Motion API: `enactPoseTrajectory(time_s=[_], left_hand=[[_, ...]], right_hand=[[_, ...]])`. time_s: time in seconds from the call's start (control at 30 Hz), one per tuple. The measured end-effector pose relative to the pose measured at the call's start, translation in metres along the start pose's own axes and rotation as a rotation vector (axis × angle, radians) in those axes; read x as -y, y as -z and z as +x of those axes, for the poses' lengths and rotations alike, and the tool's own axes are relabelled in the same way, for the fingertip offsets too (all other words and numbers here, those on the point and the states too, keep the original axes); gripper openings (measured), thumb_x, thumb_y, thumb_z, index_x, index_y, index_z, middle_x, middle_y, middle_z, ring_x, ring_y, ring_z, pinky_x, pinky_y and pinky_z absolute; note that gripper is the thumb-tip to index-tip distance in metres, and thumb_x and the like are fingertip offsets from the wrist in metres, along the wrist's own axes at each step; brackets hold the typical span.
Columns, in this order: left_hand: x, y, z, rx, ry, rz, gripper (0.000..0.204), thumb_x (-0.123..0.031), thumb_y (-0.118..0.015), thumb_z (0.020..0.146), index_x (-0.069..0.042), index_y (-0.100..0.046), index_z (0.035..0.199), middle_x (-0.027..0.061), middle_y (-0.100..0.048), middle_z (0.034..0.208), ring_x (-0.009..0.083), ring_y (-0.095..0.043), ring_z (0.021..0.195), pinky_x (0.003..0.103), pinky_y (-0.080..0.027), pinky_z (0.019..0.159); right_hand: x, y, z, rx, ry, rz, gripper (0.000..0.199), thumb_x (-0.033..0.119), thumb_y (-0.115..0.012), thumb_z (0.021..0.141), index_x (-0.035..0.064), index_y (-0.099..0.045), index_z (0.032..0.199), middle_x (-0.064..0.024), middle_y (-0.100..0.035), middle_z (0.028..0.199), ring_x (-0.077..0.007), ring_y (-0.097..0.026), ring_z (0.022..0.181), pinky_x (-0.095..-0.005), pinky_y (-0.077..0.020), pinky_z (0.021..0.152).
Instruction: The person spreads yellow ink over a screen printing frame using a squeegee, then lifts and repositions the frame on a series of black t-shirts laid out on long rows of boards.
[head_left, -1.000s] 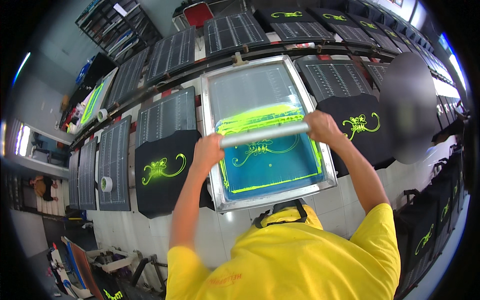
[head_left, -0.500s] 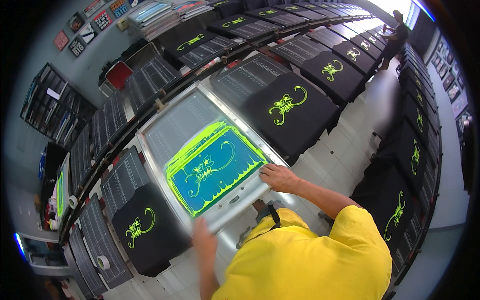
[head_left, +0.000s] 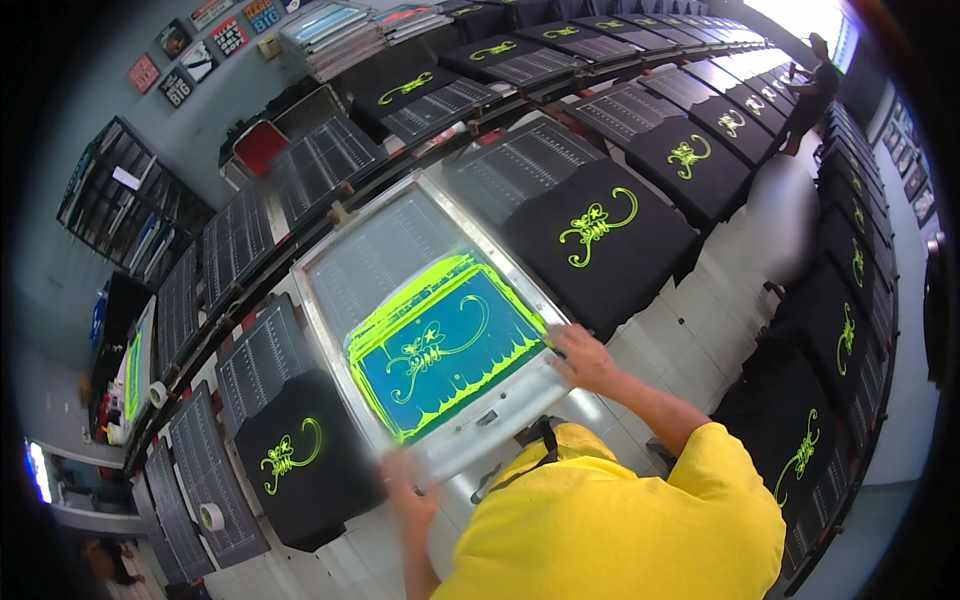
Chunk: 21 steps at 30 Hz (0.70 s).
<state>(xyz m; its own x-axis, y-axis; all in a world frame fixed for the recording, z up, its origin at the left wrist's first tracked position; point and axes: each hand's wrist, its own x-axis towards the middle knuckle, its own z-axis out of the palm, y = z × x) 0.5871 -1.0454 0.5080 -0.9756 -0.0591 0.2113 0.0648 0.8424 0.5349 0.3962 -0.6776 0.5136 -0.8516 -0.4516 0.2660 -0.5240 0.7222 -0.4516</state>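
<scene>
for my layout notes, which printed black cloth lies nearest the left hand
The black cloth left of the metal screen frame, beside the left hand; the other printed cloths lie right of the frame or beyond it.

The bare left hand (head_left: 405, 488) is smeared by motion blur, so its fingers' hold on the silver metal rectangular frame (head_left: 460, 442) cannot be told. The frame's edge hides the underside of the bare right hand (head_left: 585, 358). Blue stencilled mesh (head_left: 482, 358) conceals whatever lies beneath it. The lower border cuts off the yellow fabric shirt (head_left: 620, 510). A soft grey oval blur (head_left: 783, 220) covers what stands there. The far dark-clothed person (head_left: 812, 95) is too small for details to show.
</scene>
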Motion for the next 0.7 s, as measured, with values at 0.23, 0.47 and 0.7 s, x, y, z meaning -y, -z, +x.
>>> enactPoseTrajectory(time_s=[0.23,0.47,0.7], left_hand=[[0.085,-0.034,-0.01,-0.251,0.604,-0.078,0.03,-0.019,-0.055,0.092,0.006,-0.063,0.104,0.0221,-0.064,0.1,0.0359,-0.061,0.094,0.042,-0.047,0.084],[0.112,-0.044,-0.005,-0.168,0.81,-0.13,0.026,-0.018,-0.058,0.091,0.007,-0.067,0.092,0.0112,-0.066,0.074,0.0248,-0.061,0.069,0.037,-0.046,0.065],[0.109,-0.039,0.007,-0.296,0.951,-0.55,0.025,-0.016,-0.063,0.09,0.008,-0.068,0.096,0.0023,-0.062,0.073,0.0081,-0.051,0.069,0.026,-0.042,0.062]], right_hand=[[-0.041,-0.033,0.029,-0.121,-0.533,0.149,0.03,0.01,-0.054,0.088,0.0031,-0.06,0.117,-0.0203,-0.062,0.112,-0.0362,-0.06,0.102,-0.0413,-0.0487,0.088],[-0.057,-0.056,0.043,-0.18,-0.687,0.323,0.024,0.014,-0.056,0.089,0.0021,-0.065,0.108,-0.0223,-0.068,0.091,-0.0341,-0.068,0.087,-0.0384,-0.0509,0.078],[-0.08,-0.063,0.053,-0.199,-0.733,0.436,0.022,0.011,-0.059,0.085,-0.002,-0.07,0.099,-0.0167,-0.07,0.083,-0.022,-0.068,0.076,-0.0335,-0.0518,0.072]])
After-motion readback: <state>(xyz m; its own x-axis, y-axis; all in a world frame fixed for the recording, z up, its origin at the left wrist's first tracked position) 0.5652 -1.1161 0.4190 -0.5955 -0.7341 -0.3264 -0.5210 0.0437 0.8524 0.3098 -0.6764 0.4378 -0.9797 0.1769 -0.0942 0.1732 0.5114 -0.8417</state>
